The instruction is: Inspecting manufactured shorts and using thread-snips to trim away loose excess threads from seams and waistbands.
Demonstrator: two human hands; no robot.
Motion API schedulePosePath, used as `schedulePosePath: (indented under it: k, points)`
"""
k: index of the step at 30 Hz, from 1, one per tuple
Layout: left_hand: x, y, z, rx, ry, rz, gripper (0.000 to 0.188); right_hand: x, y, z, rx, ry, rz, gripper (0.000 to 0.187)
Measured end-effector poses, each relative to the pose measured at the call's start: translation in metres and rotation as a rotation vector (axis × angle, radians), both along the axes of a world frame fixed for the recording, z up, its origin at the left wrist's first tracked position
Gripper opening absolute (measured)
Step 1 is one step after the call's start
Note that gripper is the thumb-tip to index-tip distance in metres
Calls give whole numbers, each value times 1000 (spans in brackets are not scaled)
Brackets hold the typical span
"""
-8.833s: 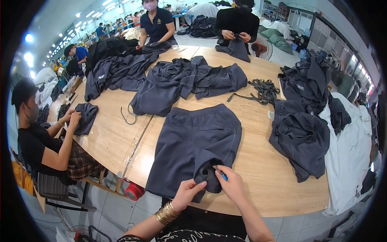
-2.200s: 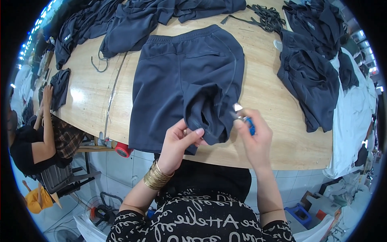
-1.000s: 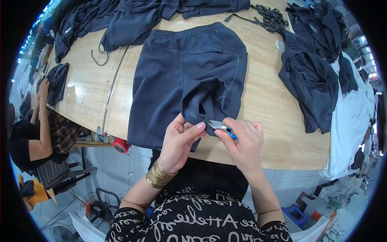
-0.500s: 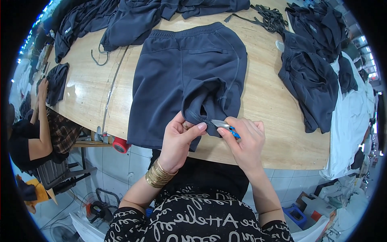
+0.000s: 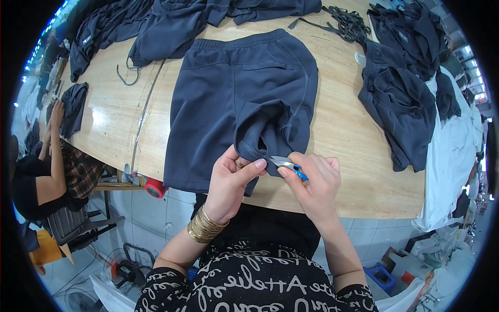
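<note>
Your wooden tabletop [image 5: 358,192] carries a dark heap of clothes [image 5: 166,36] along its far edge and more dark garments [image 5: 400,104] by its right edge; which of these are finished and which are waiting, you cannot tell from here. Between them, the dark shorts [image 5: 202,114] lie at the middle of the near edge, waistband toward the far edge. The leg on your left lies flat, its hem by the near edge, with no sign of whether it has been checked. The leg on your right is turned open, and the work there looks under way, not complete. Your left hand [image 5: 231,179] pinches that leg's hem between thumb and fingers. Your right hand [image 5: 314,177] is closed around small blue-handled scissors [image 5: 283,161], their tips at the hem just beside your left thumb. Whether the blades have cut anything is too small to tell, so judge this hem as unfinished.
</note>
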State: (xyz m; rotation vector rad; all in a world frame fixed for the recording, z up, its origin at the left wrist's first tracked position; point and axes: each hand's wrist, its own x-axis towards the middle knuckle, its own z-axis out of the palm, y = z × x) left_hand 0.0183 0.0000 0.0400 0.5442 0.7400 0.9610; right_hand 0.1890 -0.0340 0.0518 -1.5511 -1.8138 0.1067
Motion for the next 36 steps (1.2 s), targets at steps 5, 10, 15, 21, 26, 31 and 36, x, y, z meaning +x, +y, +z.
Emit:
schedulePosePath:
  k: [5, 10, 15, 21, 26, 31, 36]
  points:
    - [0, -1, 0, -18, 7, -8, 22, 0, 0, 0, -4, 10, -4, 22]
    - [1, -1, 0, -30, 3, 12, 22, 0, -1, -1, 24, -31, 1, 21]
    - [2, -1, 0, -40, -9, 2, 22, 1, 0, 2, 18, 24, -23, 20]
    - [2, -3, -2, 121, 133, -91, 26, 4, -1, -4, -13, 120, -55, 26]
    - [-15, -8, 1, 995, 668, -522, 34, 14, 5, 9, -1, 347, -210, 35]
    - [-82, 27, 3, 752, 860, -184, 22, 30, 8, -11, -138, 199, -244, 44]
    - [-127, 55, -40, 751, 1452, 256, 43, 19, 14, -44, -337, 19, -56, 32]
